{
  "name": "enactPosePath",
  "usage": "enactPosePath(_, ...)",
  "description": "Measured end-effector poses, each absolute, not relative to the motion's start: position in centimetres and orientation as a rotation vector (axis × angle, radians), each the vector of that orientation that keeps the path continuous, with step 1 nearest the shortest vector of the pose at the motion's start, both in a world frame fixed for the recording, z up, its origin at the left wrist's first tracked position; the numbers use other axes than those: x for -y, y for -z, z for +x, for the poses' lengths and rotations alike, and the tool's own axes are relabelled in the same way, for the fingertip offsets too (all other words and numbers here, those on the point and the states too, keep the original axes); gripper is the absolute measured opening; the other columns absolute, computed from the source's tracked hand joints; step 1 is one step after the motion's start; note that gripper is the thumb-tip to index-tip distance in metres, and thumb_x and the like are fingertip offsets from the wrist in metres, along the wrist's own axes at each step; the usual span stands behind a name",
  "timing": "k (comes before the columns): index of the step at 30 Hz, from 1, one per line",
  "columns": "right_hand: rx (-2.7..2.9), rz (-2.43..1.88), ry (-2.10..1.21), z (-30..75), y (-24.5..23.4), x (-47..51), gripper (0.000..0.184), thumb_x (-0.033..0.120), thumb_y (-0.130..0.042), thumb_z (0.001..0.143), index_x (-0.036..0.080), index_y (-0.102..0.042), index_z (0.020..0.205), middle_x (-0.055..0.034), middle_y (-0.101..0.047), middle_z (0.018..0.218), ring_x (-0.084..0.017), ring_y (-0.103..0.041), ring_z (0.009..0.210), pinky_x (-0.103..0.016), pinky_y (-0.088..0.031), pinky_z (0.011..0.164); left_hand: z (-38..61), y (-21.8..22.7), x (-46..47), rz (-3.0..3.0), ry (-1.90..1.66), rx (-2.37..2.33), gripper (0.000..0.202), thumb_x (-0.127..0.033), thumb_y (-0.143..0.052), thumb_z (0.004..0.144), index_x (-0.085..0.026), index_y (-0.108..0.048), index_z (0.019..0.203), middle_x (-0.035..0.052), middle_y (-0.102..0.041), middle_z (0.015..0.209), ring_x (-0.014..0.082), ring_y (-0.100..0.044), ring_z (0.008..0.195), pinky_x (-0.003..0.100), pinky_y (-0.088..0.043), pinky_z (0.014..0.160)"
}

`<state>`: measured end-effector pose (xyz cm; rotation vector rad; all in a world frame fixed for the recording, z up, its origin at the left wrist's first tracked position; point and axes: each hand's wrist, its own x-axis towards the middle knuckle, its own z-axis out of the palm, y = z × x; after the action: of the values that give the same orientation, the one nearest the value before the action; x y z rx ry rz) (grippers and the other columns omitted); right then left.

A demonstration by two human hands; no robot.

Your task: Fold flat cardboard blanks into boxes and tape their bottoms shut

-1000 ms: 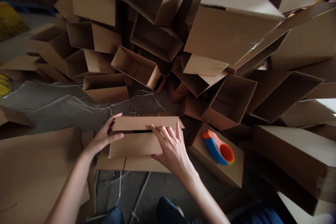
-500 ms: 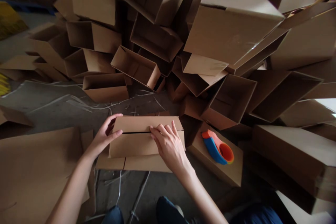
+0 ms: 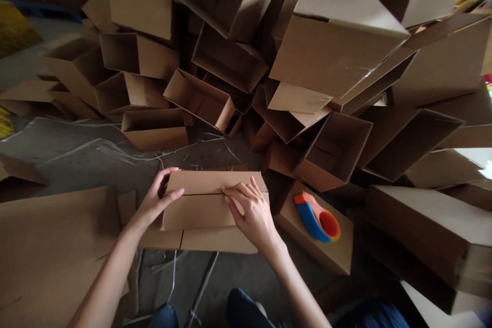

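On a smooth, oblong cardboard box (image 3: 200, 213), left hand (image 3: 154, 202) pinches one end; right hand (image 3: 254, 212) rests, grip spread.

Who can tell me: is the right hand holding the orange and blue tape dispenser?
No, the tape dispenser lies on a cardboard box, apart from the right hand.

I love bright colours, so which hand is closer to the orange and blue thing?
Right. The right hand touches the box top, left of the orange and blue thing; the left hand holds the box's left end, farther away.
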<state>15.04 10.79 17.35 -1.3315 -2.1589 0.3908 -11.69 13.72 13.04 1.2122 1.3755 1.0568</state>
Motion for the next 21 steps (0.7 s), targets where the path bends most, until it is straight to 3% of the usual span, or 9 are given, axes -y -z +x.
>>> enactPosePath(2, 2.063, -1.313, -0.480, 16.4, -17.1, -11.0, 0.025, 0.023, -0.052, 0.099, 0.027, -0.068, 0.119, -0.0038, -0.072, 0.110, -0.023, -0.067, 0.106, -0.060, -0.028, 0.121, -11.6, -13.2, -13.6, 1.190, -1.044, -1.370, 0.065, -0.050, -0.078, 0.070, -0.029, -0.052, 0.126, 0.0122, -0.058, 0.142, 0.0341, -0.056, 0.130, 0.045, -0.049, 0.105)
enactPosePath(6, 1.612, -1.425, -0.557, 19.5, -15.3, -11.7, 0.035, 0.035, -0.057, 0.096, 0.028, -0.063, 0.129, -0.0087, -0.066, 0.128, -0.027, -0.059, 0.123, -0.056, -0.039, 0.115, -11.3, -13.8, -13.4, 1.097, -1.023, -1.365, 0.082, -0.049, -0.079, 0.069, -0.031, -0.046, 0.142, 0.0118, -0.048, 0.155, 0.0359, -0.048, 0.140, 0.047, -0.046, 0.110)
enactPosePath(9, 1.262, -1.437, -0.810, 20.9, -13.2, -12.2, 0.044, 0.047, -0.059, 0.093, 0.029, -0.061, 0.133, -0.0086, -0.061, 0.140, -0.028, -0.056, 0.130, -0.053, -0.044, 0.111, -11.2, -14.2, -13.4, 1.037, -1.025, -1.370, 0.095, -0.046, -0.080, 0.070, -0.035, -0.036, 0.153, 0.0103, -0.041, 0.161, 0.0356, -0.041, 0.146, 0.048, -0.043, 0.113)
enactPosePath(12, 1.124, -1.337, -0.971, 21.0, -11.9, -12.4, 0.048, 0.048, -0.063, 0.091, 0.032, -0.058, 0.136, -0.0070, -0.057, 0.146, -0.027, -0.056, 0.132, -0.051, -0.045, 0.111, -11.4, -14.3, -13.5, 1.031, -1.003, -1.362, 0.095, -0.044, -0.081, 0.071, -0.037, -0.035, 0.155, 0.0080, -0.040, 0.163, 0.0348, -0.038, 0.148, 0.047, -0.042, 0.114)
enactPosePath(14, 1.173, -1.276, -0.875, 20.7, -11.8, -12.3, 0.040, 0.044, -0.065, 0.091, 0.032, -0.064, 0.129, -0.0066, -0.061, 0.141, -0.026, -0.056, 0.131, -0.049, -0.045, 0.111, -11.5, -14.3, -13.5, 1.017, -0.994, -1.357, 0.096, -0.043, -0.081, 0.073, -0.038, -0.034, 0.156, 0.0063, -0.039, 0.163, 0.0338, -0.037, 0.148, 0.047, -0.041, 0.116)
enactPosePath(17, 1.357, -1.236, -0.708, 20.4, -12.1, -12.3, 0.021, 0.040, -0.067, 0.091, 0.028, -0.075, 0.106, -0.0066, -0.072, 0.118, -0.026, -0.059, 0.125, -0.050, -0.042, 0.112, -11.4, -14.3, -13.4, 0.947, -0.998, -1.351, 0.104, -0.041, -0.082, 0.073, -0.041, -0.023, 0.159, 0.0043, -0.039, 0.164, 0.0329, -0.038, 0.148, 0.048, -0.039, 0.117)
enactPosePath(21, 1.456, -1.231, -0.696, 21.0, -12.1, -12.6, 0.015, 0.040, -0.072, 0.089, 0.027, -0.078, 0.094, -0.0058, -0.076, 0.103, -0.027, -0.060, 0.122, -0.051, -0.042, 0.111, -11.1, -14.2, -13.3, 0.872, -1.009, -1.337, 0.109, -0.041, -0.081, 0.074, -0.044, -0.014, 0.161, 0.0033, -0.035, 0.166, 0.0336, -0.040, 0.146, 0.048, -0.043, 0.114)
